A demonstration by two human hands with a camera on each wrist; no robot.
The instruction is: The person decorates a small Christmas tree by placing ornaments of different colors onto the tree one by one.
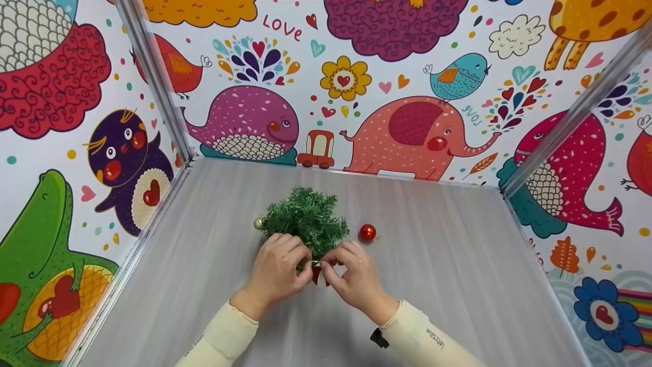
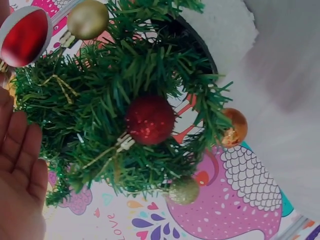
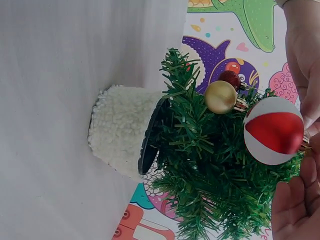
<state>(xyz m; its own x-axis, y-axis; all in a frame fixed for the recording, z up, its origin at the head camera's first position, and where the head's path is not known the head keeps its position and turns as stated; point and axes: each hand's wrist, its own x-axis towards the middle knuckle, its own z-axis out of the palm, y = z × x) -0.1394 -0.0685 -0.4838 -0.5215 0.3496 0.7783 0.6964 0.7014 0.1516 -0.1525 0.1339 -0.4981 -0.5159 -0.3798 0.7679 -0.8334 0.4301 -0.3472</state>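
A small artificial Christmas tree (image 1: 305, 216) stands upright in a white, rough-textured pot (image 3: 122, 131). On its near side, my left hand (image 1: 279, 267) and right hand (image 1: 352, 275) meet, thumb and fingertips of each pinching a thin gold string (image 1: 316, 262). Below the fingers hangs a red and white bauble (image 3: 274, 131), largely hidden from the head view. Other ornaments on the branches include a glittery dark red bauble (image 2: 150, 120), a matte gold bauble (image 2: 88, 20), an orange bauble (image 2: 234, 127) and a pale glittery gold bauble (image 2: 184, 190).
A shiny red bauble (image 1: 367, 233) lies on the grey tabletop (image 1: 433, 255) to the right of the tree. Printed panels with cartoon animals wall in the back and both sides, joined by metal corner posts (image 1: 153, 76).
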